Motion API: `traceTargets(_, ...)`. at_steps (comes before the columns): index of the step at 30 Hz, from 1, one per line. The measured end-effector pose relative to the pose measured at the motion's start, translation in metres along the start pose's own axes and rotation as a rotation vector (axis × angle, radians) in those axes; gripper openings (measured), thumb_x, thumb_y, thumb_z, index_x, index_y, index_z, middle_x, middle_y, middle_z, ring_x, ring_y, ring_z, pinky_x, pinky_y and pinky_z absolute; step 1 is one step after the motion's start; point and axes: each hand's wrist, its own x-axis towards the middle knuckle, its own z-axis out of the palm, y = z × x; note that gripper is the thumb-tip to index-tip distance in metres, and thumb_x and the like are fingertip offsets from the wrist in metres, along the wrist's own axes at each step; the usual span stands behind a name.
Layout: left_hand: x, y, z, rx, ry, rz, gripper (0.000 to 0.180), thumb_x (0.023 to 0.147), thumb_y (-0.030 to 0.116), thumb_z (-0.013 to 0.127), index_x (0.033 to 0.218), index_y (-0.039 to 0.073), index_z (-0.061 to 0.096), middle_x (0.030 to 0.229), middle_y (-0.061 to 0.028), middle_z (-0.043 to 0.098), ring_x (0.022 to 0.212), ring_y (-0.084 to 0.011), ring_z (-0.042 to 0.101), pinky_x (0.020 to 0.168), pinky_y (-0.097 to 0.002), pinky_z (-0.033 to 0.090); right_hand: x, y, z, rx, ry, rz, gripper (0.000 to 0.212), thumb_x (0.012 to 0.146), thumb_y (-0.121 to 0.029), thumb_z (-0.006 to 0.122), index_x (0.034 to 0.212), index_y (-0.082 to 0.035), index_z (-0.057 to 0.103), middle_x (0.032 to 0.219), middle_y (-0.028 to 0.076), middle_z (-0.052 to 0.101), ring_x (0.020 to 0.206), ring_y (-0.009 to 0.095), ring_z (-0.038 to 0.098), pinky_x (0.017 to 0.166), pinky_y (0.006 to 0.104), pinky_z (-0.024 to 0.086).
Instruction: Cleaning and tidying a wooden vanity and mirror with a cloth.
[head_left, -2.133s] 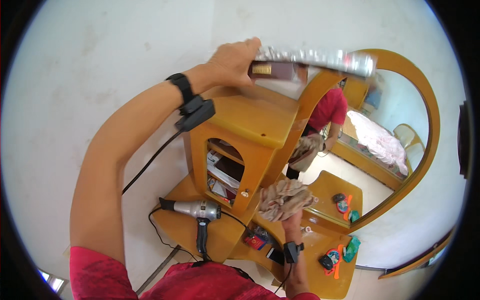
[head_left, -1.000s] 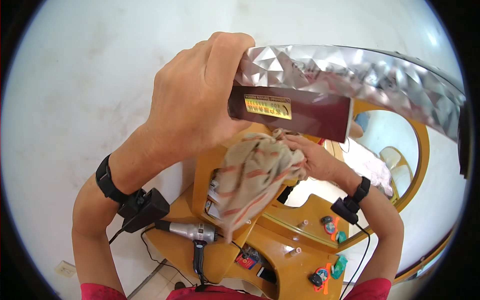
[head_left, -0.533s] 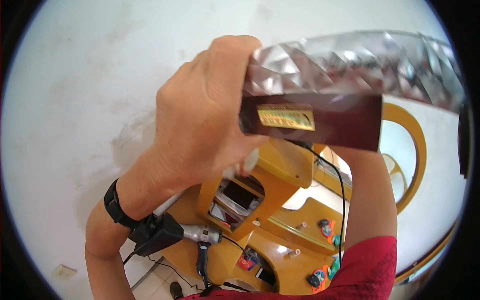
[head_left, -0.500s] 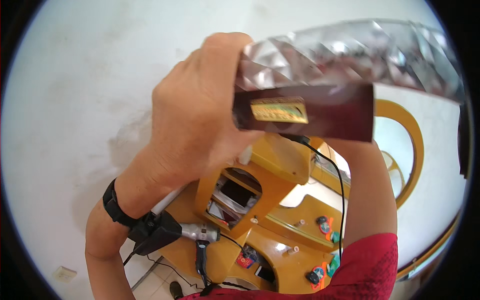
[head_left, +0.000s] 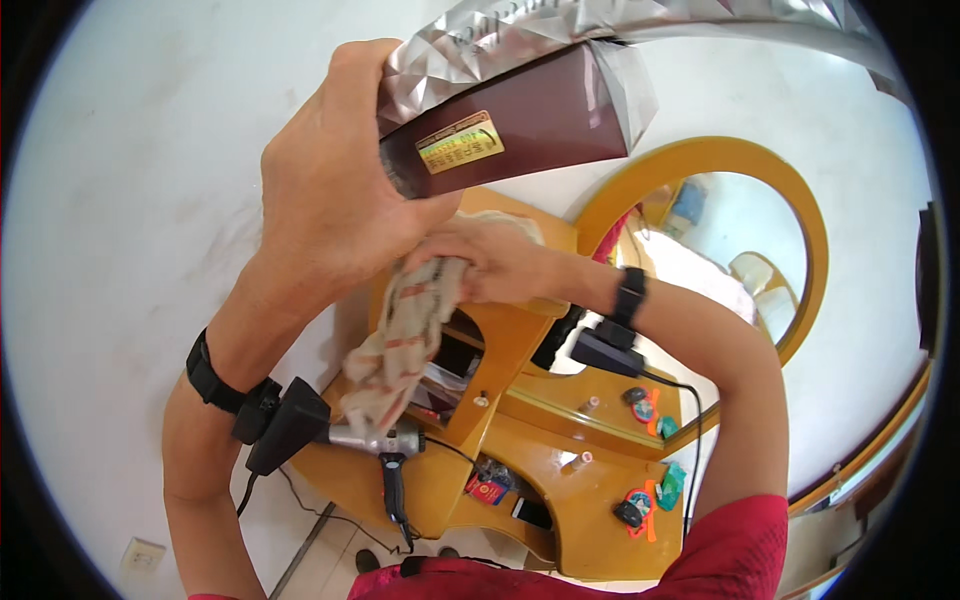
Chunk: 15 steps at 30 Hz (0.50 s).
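Note:
My left hand (head_left: 335,180), raised high at the upper left, is closed around one end of a box (head_left: 530,115). This box has a silver faceted face and a dark maroon side with a gold label. Below it my right hand (head_left: 490,262) is closed on a striped beige cloth (head_left: 400,335), which hangs down in front of the cabinet opening. The cloth lies partly over the top of the yellow wooden cabinet (head_left: 520,335), behind my right hand. My left hand overlaps the edge of my right fingers in the picture.
A silver hair dryer (head_left: 395,443) with a black handle rests below the cloth, its cord trailing. The round mirror frame (head_left: 815,250) rises at the right. Orange and black items (head_left: 638,512) sit on the tabletop (head_left: 590,535). A phone (head_left: 532,513) lies in the recess.
My left hand has moved up and left with the box, which now tilts upward to the right. My right hand, hidden before behind the box, now shows with the cloth.

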Motion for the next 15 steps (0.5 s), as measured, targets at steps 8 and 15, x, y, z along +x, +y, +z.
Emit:
traceTargets(8,0.006,-0.004,0.000,0.147,0.031,0.103,0.073,0.063,0.015,0.087,0.123,0.005,0.046,0.104,-0.0141,0.065,0.095,-0.0282,0.066,0.084,-0.0357,0.053,-0.158,0.006,-0.058,0.541,0.260,0.656,0.062,0.073,0.007,0.071,0.130,-0.008,0.051,0.120,0.005,0.062,0.113,0.017,0.058,0.097,0.0313,0.047)
traceTargets(15,0.008,0.003,0.002,0.094,0.031,0.082,0.075,0.063,0.016,0.087,0.124,0.005,0.045,0.106,-0.0126,0.064,0.098,-0.0268,0.065,0.086,-0.0350,0.052,-0.177,0.000,-0.133,0.785,0.973,0.601,0.043,0.096,-0.023,0.053,0.136,-0.008,0.045,0.130,0.011,0.056,0.111,0.025,0.062,0.099,0.0387,0.051)
